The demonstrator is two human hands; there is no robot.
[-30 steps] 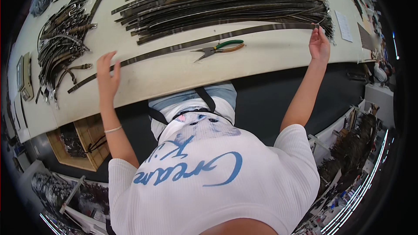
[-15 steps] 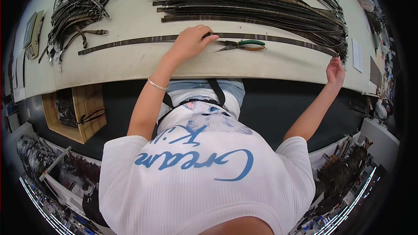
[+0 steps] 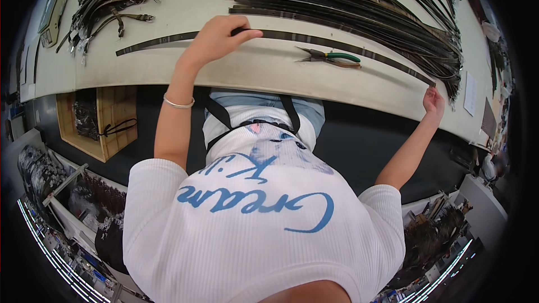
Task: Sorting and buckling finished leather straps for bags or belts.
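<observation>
A long dark flat strip (image 3: 314, 39) lies along the front of the cream worktable (image 3: 236, 73). My left hand (image 3: 219, 39) rests on the strip near its middle, fingers curled over it. My right hand (image 3: 433, 100) is at the table's front edge and pinches the strip's right end. Green-handled pliers (image 3: 331, 56) lie just in front of the strip, between my two hands.
A big pile of long dark strips (image 3: 365, 5) covers the far right of the table. A bundle of shorter curved strips (image 3: 106, 0) lies at the far left. A wooden box (image 3: 95, 123) sits under the table on the left. Papers (image 3: 470, 94) lie at the right end.
My left hand slid right along the strip, from its left end to its middle. My right hand has stayed on the strip's right end. The view has shifted.
</observation>
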